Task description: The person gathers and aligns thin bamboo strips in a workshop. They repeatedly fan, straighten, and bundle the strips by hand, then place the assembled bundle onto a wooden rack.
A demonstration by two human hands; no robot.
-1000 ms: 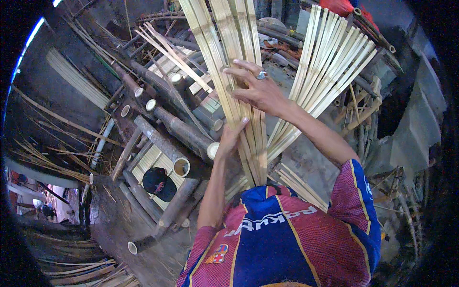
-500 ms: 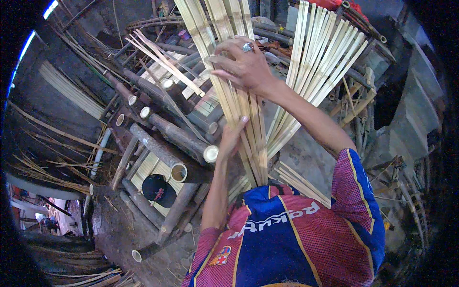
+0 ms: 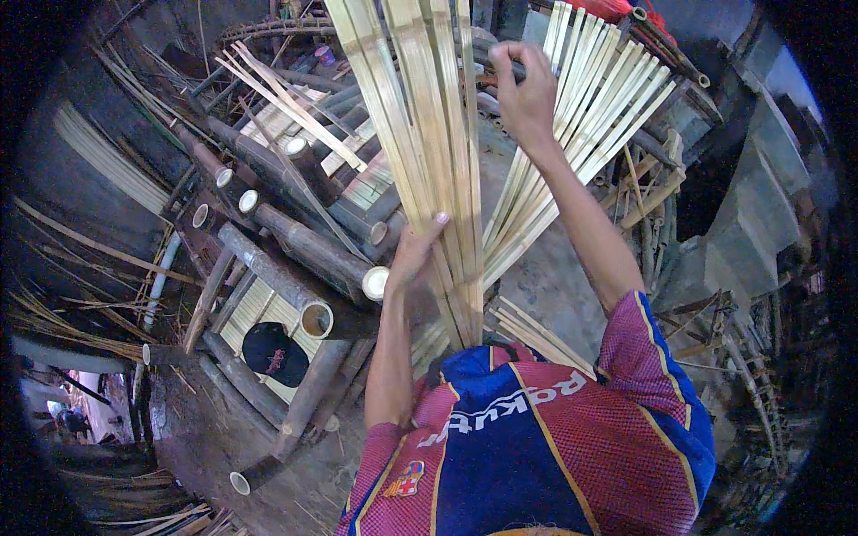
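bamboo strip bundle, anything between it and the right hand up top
Nothing visible does. The right hand is raised beside the bundle of bamboo strips, just right of it, while the left hand already grips the bundle lower down.

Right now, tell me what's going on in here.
A person in a red and blue shirt is handling a bundle of long bamboo strips. The left hand grips the bundle low down, and the right hand reaches up beside its top, fingers curled, near a second fan of strips. Cut bamboo poles lie piled to the left, with a dark cap on the ground among them.
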